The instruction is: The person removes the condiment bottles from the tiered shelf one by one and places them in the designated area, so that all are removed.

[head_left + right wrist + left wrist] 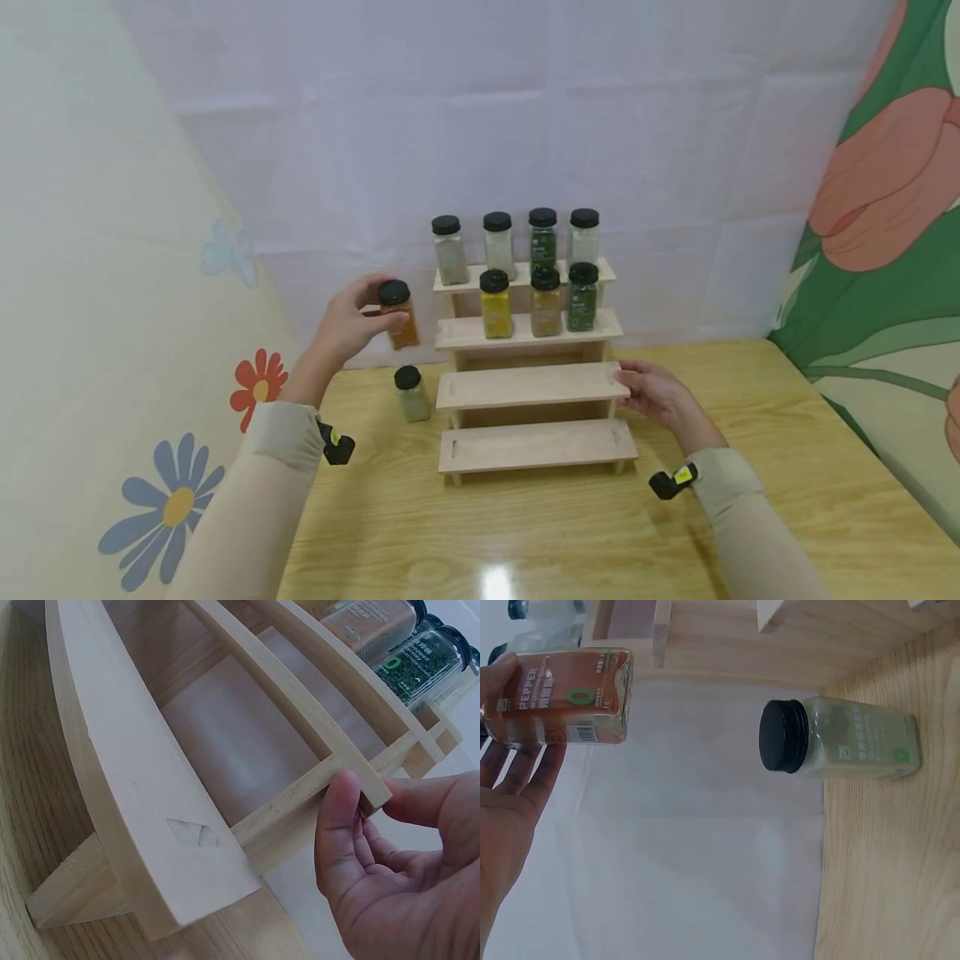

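My left hand (351,315) grips a spice jar of orange-red powder (403,332) near its black lid, raised left of the wooden tiered rack (536,383). Its label reads "PEPPER" in the left wrist view, where the jar (570,697) lies sideways in the picture. Beneath it a jar of pale green powder (413,403) stands on the table. With thumb and fingers my right hand (658,398) pinches the right end of the rack's second step from the bottom; the right wrist view shows the thumb and fingers around that board's end (367,787).
On the rack's top step stand several black-lidded jars (451,254). The step below holds a yellow jar (496,312), a tan jar (546,312) and a green-leaf jar (582,307). The two lower steps are bare. A white cloth (487,125) hangs behind the wooden table (465,533).
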A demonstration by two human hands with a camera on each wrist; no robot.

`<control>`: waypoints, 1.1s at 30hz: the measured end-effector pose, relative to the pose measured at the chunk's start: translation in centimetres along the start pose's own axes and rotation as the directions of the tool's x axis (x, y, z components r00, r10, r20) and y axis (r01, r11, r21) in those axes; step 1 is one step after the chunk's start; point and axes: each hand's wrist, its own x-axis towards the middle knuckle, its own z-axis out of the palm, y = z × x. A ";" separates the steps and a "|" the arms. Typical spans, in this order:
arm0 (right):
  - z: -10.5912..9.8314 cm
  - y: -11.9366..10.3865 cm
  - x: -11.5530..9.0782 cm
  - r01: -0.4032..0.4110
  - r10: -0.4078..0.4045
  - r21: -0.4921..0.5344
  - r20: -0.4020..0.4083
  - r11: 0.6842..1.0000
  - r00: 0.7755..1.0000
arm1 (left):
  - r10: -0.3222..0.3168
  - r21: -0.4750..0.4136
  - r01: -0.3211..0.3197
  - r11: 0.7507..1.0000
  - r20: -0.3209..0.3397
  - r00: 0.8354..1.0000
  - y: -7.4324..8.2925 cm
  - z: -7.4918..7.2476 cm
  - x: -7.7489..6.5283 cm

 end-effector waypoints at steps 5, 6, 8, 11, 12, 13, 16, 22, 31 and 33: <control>0.0 0.1 0.0 0.004 -0.004 0.007 0.006 1.000 1.000 | -0.008 0.024 0.007 1.000 0.010 1.000 -0.5 -0.6 -0.6; 0.0 0.1 -0.1 0.006 -0.006 0.009 0.007 1.000 1.000 | -0.010 0.029 0.010 1.000 0.014 1.000 -0.5 -0.7 -0.7; 0.0 0.1 -0.1 0.005 -0.005 0.009 0.008 1.000 1.000 | -0.015 0.031 0.014 0.999 0.025 1.000 -0.7 -0.9 -1.0; 0.0 0.2 -0.1 0.004 -0.004 0.013 0.013 1.000 1.000 | -0.021 0.036 0.020 0.999 0.035 0.999 -0.9 -1.1 -1.4; 0.0 0.2 -0.1 0.003 -0.003 0.017 0.011 1.000 1.000 | -0.025 0.035 0.023 0.999 0.039 0.999 -1.0 -1.2 -1.5; 0.0 0.2 -0.1 0.001 -0.001 0.022 0.011 1.000 1.000 | -0.026 0.033 0.025 0.999 0.042 0.999 -1.1 -1.3 -1.6; 0.0 0.2 0.0 0.003 -0.004 0.039 0.017 0.999 1.000 | -0.035 0.027 0.034 0.999 0.044 0.998 -1.5 -1.6 -1.9; 0.0 0.1 0.0 0.012 -0.013 0.040 0.027 0.999 1.000 | -0.077 0.007 0.077 0.997 0.043 0.996 -2.3 -2.1 -2.6; -0.1 0.1 0.0 0.003 -0.003 0.035 0.017 0.999 1.000 | -0.072 -0.007 0.072 0.997 0.053 0.996 -3.5 -2.5 -3.3; -0.1 0.1 0.0 0.008 -0.008 0.035 0.024 0.999 1.000 | -0.077 -0.008 0.077 0.997 0.056 0.995 -3.8 -2.6 -3.4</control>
